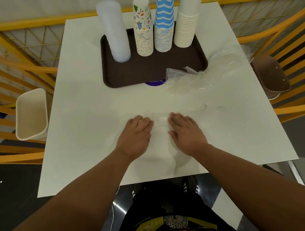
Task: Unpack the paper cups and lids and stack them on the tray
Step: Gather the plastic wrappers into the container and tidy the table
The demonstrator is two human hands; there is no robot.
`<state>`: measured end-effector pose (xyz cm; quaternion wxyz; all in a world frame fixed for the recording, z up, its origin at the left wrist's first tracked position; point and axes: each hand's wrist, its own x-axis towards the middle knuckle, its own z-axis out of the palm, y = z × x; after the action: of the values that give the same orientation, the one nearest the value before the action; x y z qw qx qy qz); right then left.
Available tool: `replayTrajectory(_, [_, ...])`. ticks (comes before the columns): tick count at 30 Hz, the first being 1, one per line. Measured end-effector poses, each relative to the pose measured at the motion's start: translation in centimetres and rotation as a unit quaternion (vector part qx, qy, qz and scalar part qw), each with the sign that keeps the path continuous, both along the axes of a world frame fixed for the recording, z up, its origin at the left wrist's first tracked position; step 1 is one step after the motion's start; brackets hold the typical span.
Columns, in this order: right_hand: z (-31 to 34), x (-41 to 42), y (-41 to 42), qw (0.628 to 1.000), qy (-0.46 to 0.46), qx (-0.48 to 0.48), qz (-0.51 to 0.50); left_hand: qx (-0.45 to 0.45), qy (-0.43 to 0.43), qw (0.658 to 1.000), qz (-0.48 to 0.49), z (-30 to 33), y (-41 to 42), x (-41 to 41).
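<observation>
A dark brown tray [146, 70] sits at the far middle of the white table [90, 128]. On it stand a stack of clear lids [115, 32], a stack of patterned cups [143, 29], a stack of blue zigzag cups [164, 23] and a stack of plain white cups [186, 22]. My left hand [134, 136] and my right hand [185, 131] lie palm down, fingers together, on a flat clear plastic wrapper [159, 120] near the table's front. Neither hand grips anything that I can make out.
Crumpled clear plastic bags [186, 79] lie over the tray's near right corner and across the table's right side. A cream chair seat [31, 113] is at the left, a brown one [270, 75] at the right. Yellow railings surround the table.
</observation>
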<state>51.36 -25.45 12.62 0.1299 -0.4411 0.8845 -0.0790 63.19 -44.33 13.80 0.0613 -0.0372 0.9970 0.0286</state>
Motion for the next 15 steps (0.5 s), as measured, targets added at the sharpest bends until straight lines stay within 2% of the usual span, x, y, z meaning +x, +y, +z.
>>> replayTrajectory(3, [-0.4, -0.8, 0.5, 0.997, 0.031, -0.064, -0.003, 0.057, 0.050, 0.997, 0.006, -0.5, 0.4, -0.1])
replayTrajectory(5, [-0.5, -1.6, 0.8, 0.994, 0.037, -0.107, -0.007, 0.078, 0.050, 0.995, 0.020, -0.7, -0.1, -0.2])
replayTrajectory(8, [-0.2, -2.5, 0.9, 0.994, 0.033, -0.099, -0.032, 0.131, 0.042, 0.989, 0.062, -0.3, -0.9, -0.5])
replayTrajectory(11, [0.4, -3.5, -0.1, 0.991, 0.005, -0.070, -0.111, 0.195, 0.044, 0.968, 0.153, 0.4, -0.8, -1.5])
replayTrajectory(12, [0.4, -3.7, -0.4, 0.991, 0.001, -0.056, -0.123, 0.189, 0.036, 0.968, 0.164, 0.4, -0.8, -1.7])
replayTrajectory(15, [0.5, -3.9, -0.8, 0.992, 0.009, -0.043, -0.114, 0.083, 0.052, 0.989, 0.106, 0.3, -0.3, -2.3])
